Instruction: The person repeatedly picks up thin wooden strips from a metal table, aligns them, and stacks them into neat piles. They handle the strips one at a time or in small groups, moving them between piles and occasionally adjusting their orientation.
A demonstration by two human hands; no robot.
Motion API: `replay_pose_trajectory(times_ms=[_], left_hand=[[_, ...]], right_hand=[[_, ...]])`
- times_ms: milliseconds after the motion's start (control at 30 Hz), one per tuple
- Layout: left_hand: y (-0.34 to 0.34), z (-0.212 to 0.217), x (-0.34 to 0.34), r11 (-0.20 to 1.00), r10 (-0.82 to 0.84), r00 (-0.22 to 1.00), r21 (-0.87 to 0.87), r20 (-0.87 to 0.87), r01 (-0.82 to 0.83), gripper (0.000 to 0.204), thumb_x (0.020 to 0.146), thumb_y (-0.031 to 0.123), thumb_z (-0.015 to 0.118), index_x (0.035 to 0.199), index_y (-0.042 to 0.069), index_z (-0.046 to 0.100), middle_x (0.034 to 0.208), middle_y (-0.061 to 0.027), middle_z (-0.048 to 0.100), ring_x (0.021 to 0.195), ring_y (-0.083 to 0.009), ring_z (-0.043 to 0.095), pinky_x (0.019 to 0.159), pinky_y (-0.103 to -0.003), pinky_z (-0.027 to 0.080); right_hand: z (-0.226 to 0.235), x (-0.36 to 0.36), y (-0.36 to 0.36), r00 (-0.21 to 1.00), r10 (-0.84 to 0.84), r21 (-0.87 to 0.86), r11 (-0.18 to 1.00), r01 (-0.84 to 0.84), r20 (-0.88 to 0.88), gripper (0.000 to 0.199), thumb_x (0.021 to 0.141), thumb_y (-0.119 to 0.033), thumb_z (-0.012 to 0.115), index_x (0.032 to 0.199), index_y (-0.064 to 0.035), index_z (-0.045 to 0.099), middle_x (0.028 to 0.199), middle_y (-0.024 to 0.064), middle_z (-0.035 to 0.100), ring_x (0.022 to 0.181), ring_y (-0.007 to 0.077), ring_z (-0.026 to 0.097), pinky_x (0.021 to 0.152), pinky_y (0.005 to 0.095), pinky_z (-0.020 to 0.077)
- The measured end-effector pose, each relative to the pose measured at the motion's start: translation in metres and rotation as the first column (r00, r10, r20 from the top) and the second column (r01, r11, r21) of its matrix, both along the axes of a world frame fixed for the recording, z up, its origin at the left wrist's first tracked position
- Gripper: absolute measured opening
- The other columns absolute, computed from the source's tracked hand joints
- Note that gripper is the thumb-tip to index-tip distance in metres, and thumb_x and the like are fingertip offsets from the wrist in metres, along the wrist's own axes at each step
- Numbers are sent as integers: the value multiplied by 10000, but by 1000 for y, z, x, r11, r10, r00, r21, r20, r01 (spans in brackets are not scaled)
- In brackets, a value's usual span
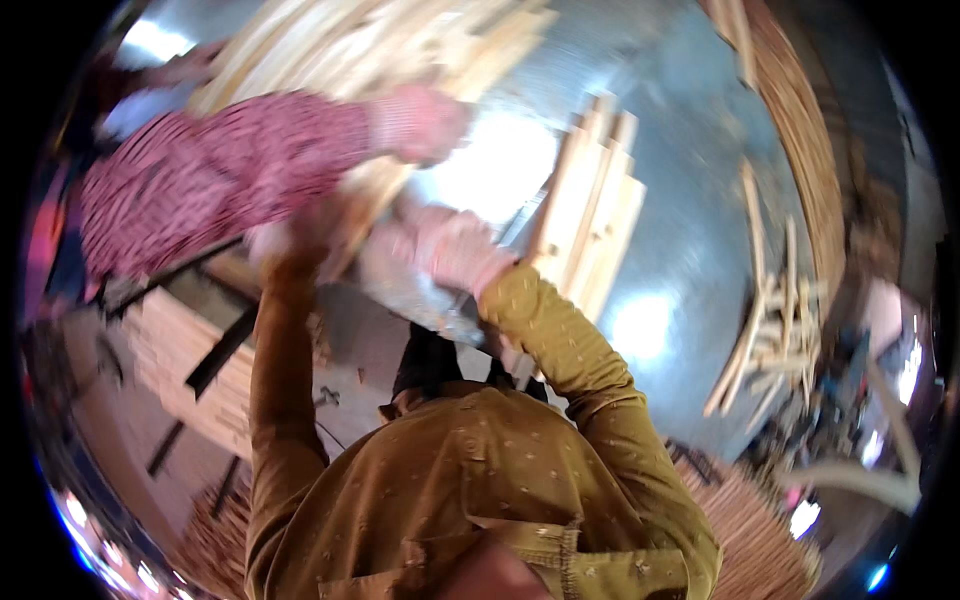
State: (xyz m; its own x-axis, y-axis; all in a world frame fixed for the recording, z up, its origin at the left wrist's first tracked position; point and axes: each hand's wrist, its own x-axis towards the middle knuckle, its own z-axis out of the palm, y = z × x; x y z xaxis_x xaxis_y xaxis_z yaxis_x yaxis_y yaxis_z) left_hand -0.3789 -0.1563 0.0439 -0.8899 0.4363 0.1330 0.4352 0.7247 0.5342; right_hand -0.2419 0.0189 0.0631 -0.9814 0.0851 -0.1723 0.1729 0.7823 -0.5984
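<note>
The person wears a mustard-yellow long-sleeved shirt [480,480] dotted with small pale specks, a stitched seam crossing its front. Both hands, left hand [290,240] and right hand [455,250], wear light pinkish knit gloves, blurred.

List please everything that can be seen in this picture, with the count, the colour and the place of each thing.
metal table: one, shiny grey, across the upper and right part.
wooden strips: one stack, pale, on the table right of the hands; the count is blurred.
big wood pile: one, pale, at the top, behind the co-worker's hand.
loose sticks: one heap, pale, at the right side of the table.
co-worker's sleeve: one, red patterned, upper left.
co-worker's hand: one, in a pale glove, on the wood at the top.
left hand: blurred, raised at the table edge; its grip cannot be told.
right hand: in a pale glove, mustard sleeve, at the table edge; blurred.
</note>
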Motion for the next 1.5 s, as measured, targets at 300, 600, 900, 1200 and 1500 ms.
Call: replay_pose_trajectory(times_ms=[300,600,900,1200,1500], left_hand=[[86,-10,212,961,-272,886,62,376,269,784,831,370,751,1429,-28,438,1430,-210,501,1317,-377,480,1109,-395,395],[182,-24,239,992,-121,861,31,494,121,879,830,529,705,1454,12,363,1400,-196,481,1294,-387,442,1105,-466,349],[189,-40,269,917,52,823,300,566,-264,592,805,107,725,1357,62,517,1238,-137,582,1151,-247,560,943,-380,521],[116,63,281,885,-4,701,328,713,-329,804,811,24,706,1517,39,322,1450,-190,468,1335,-277,457,1123,-331,380],[-272,141,259,249,304,768,731,564,-636,572,857,124,668,1386,46,465,1152,-81,632,960,-201,640,827,-355,557]], right_hand=[[-36,243,125,443,-844,391,534,750,303,671,946,-365,611,1479,-23,390,1316,215,593,1182,369,605,969,434,516],[-65,212,136,662,-740,-94,656,749,118,663,944,-511,536,1430,-62,481,1106,214,677,1015,373,652,888,452,516],[-51,237,98,811,-552,-240,828,507,-193,679,950,-350,599,1493,-25,353,1386,235,468,1271,381,469,1084,450,398],[10,239,43,814,-581,-983,157,98,-12,863,916,-56,643,1584,-101,99,1495,191,372,1324,266,435,1123,409,382],[61,87,-269,920,170,-890,242,-386,-353,657,926,-277,655,1470,-43,370,1379,174,538,1085,266,633,819,332,549]])
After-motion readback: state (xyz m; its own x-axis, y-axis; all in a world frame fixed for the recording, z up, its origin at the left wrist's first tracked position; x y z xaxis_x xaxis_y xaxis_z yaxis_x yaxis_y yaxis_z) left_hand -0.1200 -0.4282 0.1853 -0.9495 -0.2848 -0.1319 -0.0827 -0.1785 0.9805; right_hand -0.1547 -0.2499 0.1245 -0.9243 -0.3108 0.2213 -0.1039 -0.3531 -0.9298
